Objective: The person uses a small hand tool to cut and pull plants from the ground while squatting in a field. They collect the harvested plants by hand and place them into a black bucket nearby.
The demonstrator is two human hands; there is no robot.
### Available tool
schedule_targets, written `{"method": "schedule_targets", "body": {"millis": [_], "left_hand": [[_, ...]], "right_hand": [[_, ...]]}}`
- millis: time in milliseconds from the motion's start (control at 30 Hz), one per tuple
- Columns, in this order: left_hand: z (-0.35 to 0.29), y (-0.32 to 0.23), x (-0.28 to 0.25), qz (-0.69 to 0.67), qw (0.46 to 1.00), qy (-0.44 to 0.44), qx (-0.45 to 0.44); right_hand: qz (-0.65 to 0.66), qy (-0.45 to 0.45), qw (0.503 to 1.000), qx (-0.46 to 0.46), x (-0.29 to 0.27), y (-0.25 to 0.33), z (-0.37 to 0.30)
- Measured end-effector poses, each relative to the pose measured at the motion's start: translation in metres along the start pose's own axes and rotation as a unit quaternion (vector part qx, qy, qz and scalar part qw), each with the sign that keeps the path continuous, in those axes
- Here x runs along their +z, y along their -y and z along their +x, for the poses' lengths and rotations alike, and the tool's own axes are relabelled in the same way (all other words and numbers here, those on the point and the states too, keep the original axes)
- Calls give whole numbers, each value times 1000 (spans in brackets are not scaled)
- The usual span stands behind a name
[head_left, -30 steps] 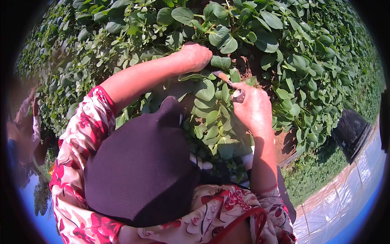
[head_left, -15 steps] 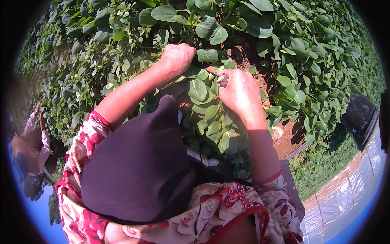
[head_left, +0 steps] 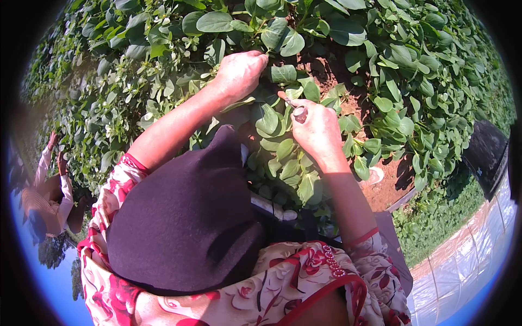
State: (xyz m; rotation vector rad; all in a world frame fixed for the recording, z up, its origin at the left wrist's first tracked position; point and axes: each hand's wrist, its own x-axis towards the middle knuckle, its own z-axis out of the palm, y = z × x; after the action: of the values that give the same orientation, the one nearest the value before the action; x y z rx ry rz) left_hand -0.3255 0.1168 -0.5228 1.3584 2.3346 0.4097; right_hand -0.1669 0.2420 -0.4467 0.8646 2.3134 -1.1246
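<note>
My left hand [head_left: 238, 75] is closed among the broad green leaves [head_left: 284, 40] of the seedlings. Its fingertips point away from me and are partly hidden, so what they pinch cannot be made out. To its right, my right hand [head_left: 319, 129] is wrapped round a small hand tool [head_left: 299, 112]. The tool's rounded, dark end sticks out beside the thumb, and a thin part with an orange-brown tip reaches toward the leaves. Its working end does not show plainly. Under and between the hands lies a bunch of leafy seedlings [head_left: 288, 155].
Dense plants stand on both sides, with reddish soil [head_left: 391, 187] showing between them. A black container [head_left: 485, 152] is at the right, near whitish plastic sheeting [head_left: 467, 261]. A dark cloth [head_left: 185, 217] fills the near left. Another person [head_left: 51, 201] bends at the far left.
My left hand has moved slightly away from me and to the right. My right hand has drawn back a little toward me, still gripping the small hand tool.
</note>
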Motion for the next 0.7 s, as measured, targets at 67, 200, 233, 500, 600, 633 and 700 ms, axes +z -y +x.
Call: {"method": "schedule_targets", "body": {"millis": [67, 200, 233, 500, 600, 633, 700], "left_hand": [[8, 8, -10, -50, 997, 24, -52], [16, 11, -41, -184, 966, 11, -179], [15, 14, -40, -183, 962, -14, -202], [-8, 6, -33, -53, 970, 131, -198], [-24, 28, -11, -102, 967, 83, -219], [-26, 36, -5, -123, 960, 84, -237], [-25, 37, -10, -111, 953, 96, -265]], "right_hand": [[-30, 4, 1000, 0, -6, 4, -2], [-71, -26, 995, -59, -31, 25, -16], [-73, -26, 995, -64, -36, 30, -17], [-90, -6, 988, -126, -24, 35, 11], [-133, 34, 983, -125, -22, 44, 3], [-142, 40, 981, -126, -21, 45, 0], [-155, 53, 979, -119, -22, 48, -2]]}}
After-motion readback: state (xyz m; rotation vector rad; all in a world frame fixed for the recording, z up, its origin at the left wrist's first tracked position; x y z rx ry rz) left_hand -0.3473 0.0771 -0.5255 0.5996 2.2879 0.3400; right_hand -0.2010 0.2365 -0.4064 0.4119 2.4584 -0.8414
